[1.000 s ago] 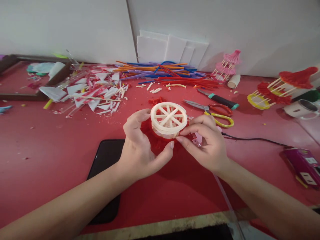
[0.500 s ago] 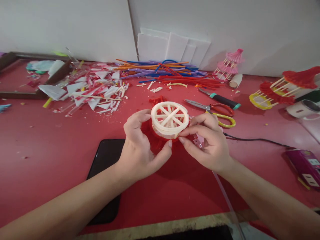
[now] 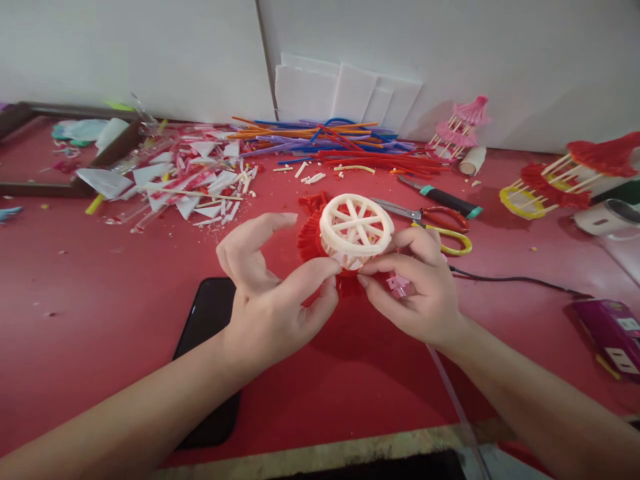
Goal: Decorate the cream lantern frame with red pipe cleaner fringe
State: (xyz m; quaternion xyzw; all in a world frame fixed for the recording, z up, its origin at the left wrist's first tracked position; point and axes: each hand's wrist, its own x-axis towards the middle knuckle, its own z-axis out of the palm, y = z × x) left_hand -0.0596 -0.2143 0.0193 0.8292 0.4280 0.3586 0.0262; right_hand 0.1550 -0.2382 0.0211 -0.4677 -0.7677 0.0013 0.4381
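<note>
Between my hands is a craft model whose top is a cream spoked wheel [image 3: 356, 227]. It stands tilted above a red ruffled skirt [image 3: 311, 240], with short sticks just visible below the wheel. My left hand [image 3: 273, 287] holds the model's near edge between the thumb and a bent finger, while its index finger arches away from the wheel. On the other side, my right hand [image 3: 413, 283] pinches the near right edge with thumb and fingers. A pink plastic piece [image 3: 399, 285] shows behind my right fingers. The model's underside is hidden.
A black phone [image 3: 210, 373] lies under my left forearm. Pliers [image 3: 445, 219], a dark-handled cutter [image 3: 450, 201] and yellow-handled scissors [image 3: 457, 241] rest to the right. Pipe cleaners [image 3: 320, 139] and scraps [image 3: 190, 177] cover the back. A purple power strip [image 3: 607, 333] sits far right.
The model has shifted right and tipped, showing more of the red ruffle on its left. My left index finger has come off the wheel's rim; my right hand stays nearly in place.
</note>
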